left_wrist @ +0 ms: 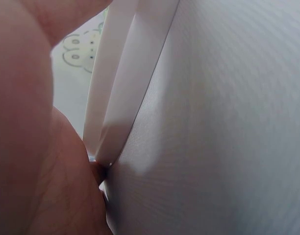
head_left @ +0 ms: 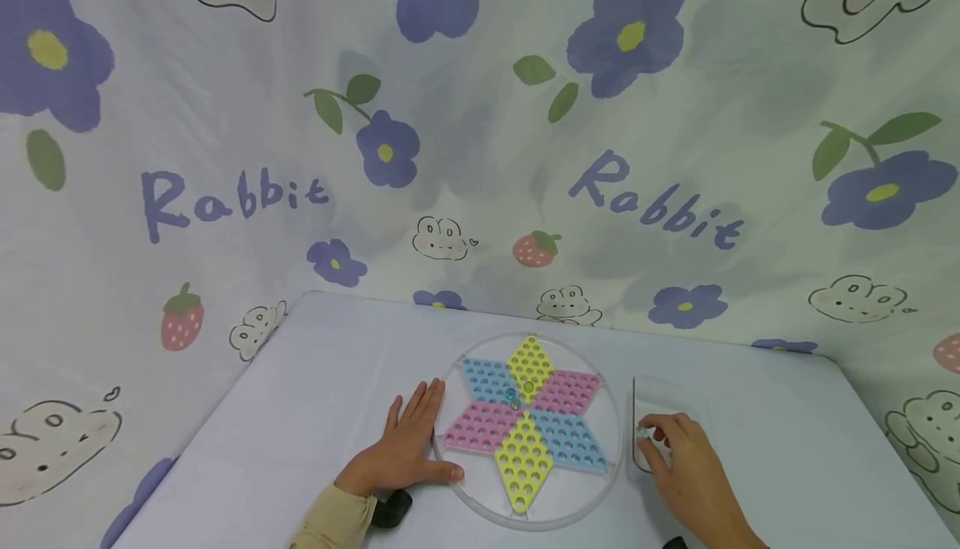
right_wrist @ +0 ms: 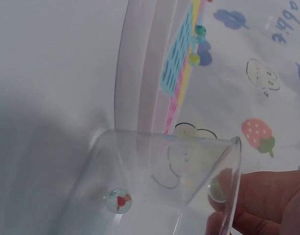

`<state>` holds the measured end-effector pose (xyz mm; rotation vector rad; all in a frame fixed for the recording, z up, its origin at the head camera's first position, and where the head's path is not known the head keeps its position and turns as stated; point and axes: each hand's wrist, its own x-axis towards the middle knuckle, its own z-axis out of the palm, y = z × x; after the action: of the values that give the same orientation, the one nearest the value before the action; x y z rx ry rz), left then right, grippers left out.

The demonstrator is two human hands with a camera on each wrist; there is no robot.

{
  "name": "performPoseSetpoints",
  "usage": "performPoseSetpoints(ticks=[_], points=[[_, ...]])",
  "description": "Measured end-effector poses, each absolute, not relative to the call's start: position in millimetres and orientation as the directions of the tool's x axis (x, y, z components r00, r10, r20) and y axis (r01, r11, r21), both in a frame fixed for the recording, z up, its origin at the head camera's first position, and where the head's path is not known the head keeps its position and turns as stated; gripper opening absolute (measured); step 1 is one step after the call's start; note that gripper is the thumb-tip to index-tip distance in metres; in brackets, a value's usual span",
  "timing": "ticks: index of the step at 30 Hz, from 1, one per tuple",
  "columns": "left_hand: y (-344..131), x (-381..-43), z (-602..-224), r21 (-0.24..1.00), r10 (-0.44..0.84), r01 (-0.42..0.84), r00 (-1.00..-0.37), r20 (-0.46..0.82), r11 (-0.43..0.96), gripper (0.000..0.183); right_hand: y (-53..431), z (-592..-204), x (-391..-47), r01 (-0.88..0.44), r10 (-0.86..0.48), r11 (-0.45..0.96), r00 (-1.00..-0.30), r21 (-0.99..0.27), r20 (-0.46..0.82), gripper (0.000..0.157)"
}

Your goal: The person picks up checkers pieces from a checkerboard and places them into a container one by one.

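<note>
A round Chinese checkers board [head_left: 480,476] with a yellow, pink and blue star lies on the table. Two teal marbles [head_left: 511,394] and a yellowish marble [head_left: 528,386] sit near the star's middle. My left hand [head_left: 408,445] rests flat with fingers spread at the board's left rim, thumb over the edge. Right of the board stands a clear plastic box [head_left: 634,416]. At that box my right hand [head_left: 686,457] pinches a clear marble [right_wrist: 217,191] between thumb and fingers, seen through the wall in the right wrist view. Another marble [right_wrist: 119,201], red inside, lies in the box.
A white cloth covers the table [head_left: 300,416]. Behind it hangs a curtain [head_left: 480,157] printed with flowers and rabbits. A black device [head_left: 392,509] sits at my left wrist, beside the beige sleeve [head_left: 333,520].
</note>
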<state>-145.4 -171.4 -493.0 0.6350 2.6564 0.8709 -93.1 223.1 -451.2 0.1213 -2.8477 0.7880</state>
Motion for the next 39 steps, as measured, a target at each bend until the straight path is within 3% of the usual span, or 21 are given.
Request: performPoseSetpoints(ticks=[29, 39], points=[[-170.6, -145.1, -489.5, 0.616, 0.477, 0.297, -0.866, -0.148, 0.729, 0.126, 232.3, -456.7, -99.6, -0.064, -0.017, 0.857, -0.995, -0.511, 0.095, 0.019], [-170.9, -144.9, -489.9, 0.62, 0.484, 0.308, -0.865, -0.133, 0.721, 0.126, 224.4, -450.9, -103.2, -0.139, -0.033, 0.866, -0.974, -0.48, 0.223, 0.017]])
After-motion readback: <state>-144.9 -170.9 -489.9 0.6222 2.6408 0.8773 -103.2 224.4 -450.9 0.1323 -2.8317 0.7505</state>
